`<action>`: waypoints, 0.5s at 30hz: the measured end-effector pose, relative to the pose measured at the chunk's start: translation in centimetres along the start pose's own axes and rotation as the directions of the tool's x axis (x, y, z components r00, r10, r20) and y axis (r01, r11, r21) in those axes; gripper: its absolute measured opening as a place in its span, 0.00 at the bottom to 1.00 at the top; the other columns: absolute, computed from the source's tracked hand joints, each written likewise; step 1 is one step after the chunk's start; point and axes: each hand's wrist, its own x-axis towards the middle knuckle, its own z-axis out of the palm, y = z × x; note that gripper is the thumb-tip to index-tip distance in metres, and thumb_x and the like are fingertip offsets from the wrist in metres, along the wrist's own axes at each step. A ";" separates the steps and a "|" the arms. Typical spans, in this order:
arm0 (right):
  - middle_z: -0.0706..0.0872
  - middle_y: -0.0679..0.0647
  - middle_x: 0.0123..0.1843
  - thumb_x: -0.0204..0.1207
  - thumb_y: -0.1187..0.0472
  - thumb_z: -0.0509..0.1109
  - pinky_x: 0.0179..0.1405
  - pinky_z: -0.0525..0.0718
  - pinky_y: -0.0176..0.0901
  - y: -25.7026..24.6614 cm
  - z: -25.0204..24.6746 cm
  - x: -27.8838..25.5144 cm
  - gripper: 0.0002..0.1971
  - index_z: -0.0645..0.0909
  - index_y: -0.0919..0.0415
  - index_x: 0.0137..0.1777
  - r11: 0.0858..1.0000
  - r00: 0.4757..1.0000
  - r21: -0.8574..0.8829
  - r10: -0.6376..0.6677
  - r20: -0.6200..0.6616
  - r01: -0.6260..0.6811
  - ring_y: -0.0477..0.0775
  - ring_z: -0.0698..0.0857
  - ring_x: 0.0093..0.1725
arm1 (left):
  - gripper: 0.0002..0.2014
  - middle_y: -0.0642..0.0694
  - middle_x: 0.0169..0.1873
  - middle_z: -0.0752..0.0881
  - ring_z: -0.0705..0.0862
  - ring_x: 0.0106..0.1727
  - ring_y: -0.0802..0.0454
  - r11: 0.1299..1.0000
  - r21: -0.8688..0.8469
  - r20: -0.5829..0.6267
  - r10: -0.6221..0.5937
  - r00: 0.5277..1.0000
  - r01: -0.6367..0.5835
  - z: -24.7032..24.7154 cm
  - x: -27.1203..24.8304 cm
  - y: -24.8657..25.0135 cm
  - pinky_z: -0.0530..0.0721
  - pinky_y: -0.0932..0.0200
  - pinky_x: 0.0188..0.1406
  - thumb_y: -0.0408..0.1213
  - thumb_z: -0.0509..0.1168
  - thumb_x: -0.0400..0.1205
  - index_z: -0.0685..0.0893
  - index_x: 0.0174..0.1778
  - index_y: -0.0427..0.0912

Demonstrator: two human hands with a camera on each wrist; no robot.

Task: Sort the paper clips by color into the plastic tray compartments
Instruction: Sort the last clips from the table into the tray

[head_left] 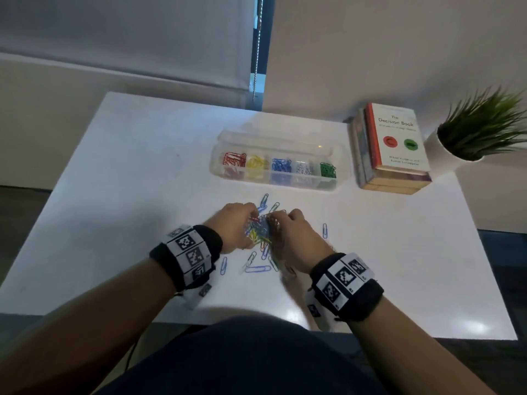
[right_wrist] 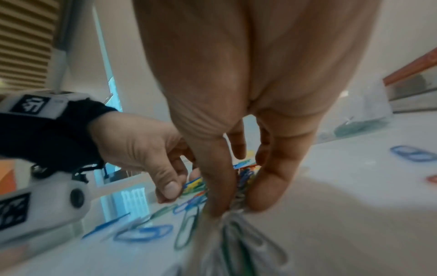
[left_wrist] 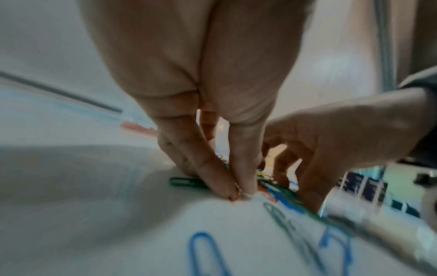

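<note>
- Paper clips [head_left: 261, 233]: mixed-colour pile on the white bench [head_left: 137, 172], centre near side; loose blue and green ones scattered around it, one blue clip [head_left: 324, 230] apart to the right.
- Plastic tray [head_left: 278, 182]: clear, farther back than the pile. Compartments left to right hold red, yellow, blue, white, green clips.
- Left hand [head_left: 235, 225]: on the pile's left side, fingertips [left_wrist: 227, 188] pressed together at bench level, pinching what looks like a red clip [left_wrist: 234, 198]; blurred, colour not certain.
- Right hand [head_left: 295, 239]: on the pile's right side, thumb and finger closed on a bunch of pale and green clips [right_wrist: 236, 203], which hang below the fingers in the right wrist view.
- Hands nearly touching over the pile.
- Books [head_left: 395, 149]: stacked to the tray's right.
- Potted plant [head_left: 482, 129]: far right corner.
</note>
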 end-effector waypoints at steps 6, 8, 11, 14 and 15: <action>0.69 0.55 0.71 0.64 0.51 0.81 0.63 0.76 0.50 -0.4 -2.1 1.9 0.41 0.66 0.46 0.77 0.998 0.999 -0.041 0.046 -0.010 -0.047 0.60 0.74 0.68 | 0.17 0.50 0.39 0.82 0.80 0.32 0.55 0.896 -0.443 -0.134 -0.060 0.989 -0.006 -2.1 0.1 -2.2 0.81 0.63 0.37 0.31 0.75 0.74 0.82 0.56 0.48; 0.65 0.54 0.74 0.60 0.42 0.81 0.61 0.78 0.59 -1.1 -1.5 2.1 0.46 0.62 0.39 0.76 0.992 0.998 -0.118 0.041 0.037 -0.036 0.60 0.69 0.70 | 0.12 0.51 0.36 0.84 0.81 0.29 0.54 0.858 -0.513 -0.167 -0.107 0.980 0.006 -2.8 0.5 -2.7 0.82 0.57 0.38 0.31 0.71 0.77 0.82 0.54 0.49; 0.65 0.53 0.72 0.63 0.41 0.79 0.53 0.82 0.60 -2.5 0.0 2.4 0.38 0.65 0.37 0.72 0.978 0.999 -0.205 -0.015 0.038 0.023 0.61 0.66 0.68 | 0.12 0.50 0.35 0.83 0.81 0.31 0.52 0.802 -0.597 -0.171 -0.142 0.975 0.012 -3.2 1.2 -2.3 0.81 0.56 0.35 0.30 0.66 0.78 0.83 0.54 0.48; 0.70 0.56 0.65 0.78 0.55 0.68 0.51 0.83 0.57 -2.8 0.7 3.3 0.20 0.74 0.44 0.70 0.977 0.997 -0.202 -0.079 -0.014 0.074 0.63 0.71 0.63 | 0.11 0.49 0.36 0.82 0.81 0.35 0.51 0.757 -0.653 -0.163 -0.143 0.976 0.002 -2.8 1.4 -1.9 0.80 0.56 0.34 0.29 0.66 0.78 0.83 0.52 0.50; 0.72 0.56 0.63 0.80 0.59 0.65 0.52 0.82 0.57 -2.7 0.7 3.5 0.18 0.76 0.46 0.69 0.981 0.996 -0.175 -0.087 -0.010 0.084 0.63 0.73 0.62 | 0.11 0.49 0.36 0.82 0.82 0.36 0.51 0.751 -0.660 -0.166 -0.147 0.975 0.001 -2.6 1.5 -1.8 0.79 0.57 0.34 0.29 0.66 0.79 0.83 0.51 0.50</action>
